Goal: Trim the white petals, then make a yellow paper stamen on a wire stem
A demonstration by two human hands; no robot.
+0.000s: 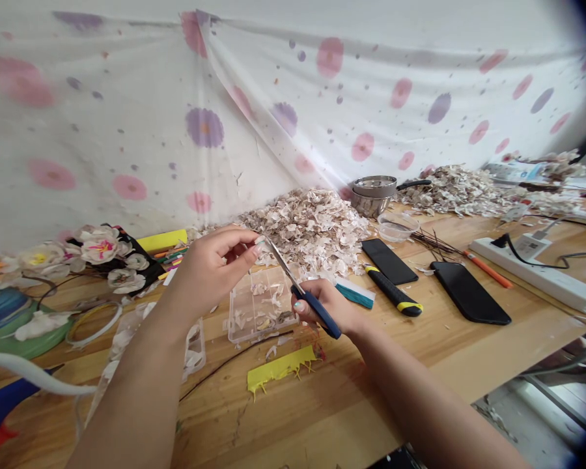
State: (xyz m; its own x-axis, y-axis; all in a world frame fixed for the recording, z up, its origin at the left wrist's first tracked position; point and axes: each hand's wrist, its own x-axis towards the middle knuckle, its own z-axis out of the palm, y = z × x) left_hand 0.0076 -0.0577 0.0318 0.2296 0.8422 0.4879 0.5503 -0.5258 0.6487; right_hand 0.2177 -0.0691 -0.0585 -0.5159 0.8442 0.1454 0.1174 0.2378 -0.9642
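Observation:
My right hand (322, 303) grips a pair of scissors (317, 312) with dark blue handles, its blades angled up and to the left. The blade tips reach a small whitish petal-like piece (261, 242) that my left hand (219, 257) pinches between thumb and fingers. Whether the blades are cutting into it I cannot make out. Below both hands sits a clear divided plastic box (239, 322) with pale scraps in it. In front of that lie a thin brown stem (234, 357) and a fringed yellow strip (278, 370).
Behind my hands rises a heap of pale petals (312, 225), beside stacked metal bowls (374, 195). To the right are two phones (470, 292), a black-and-yellow utility knife (394, 291) and a power strip (542, 270). Fabric-like flowers (100, 247) stand at left.

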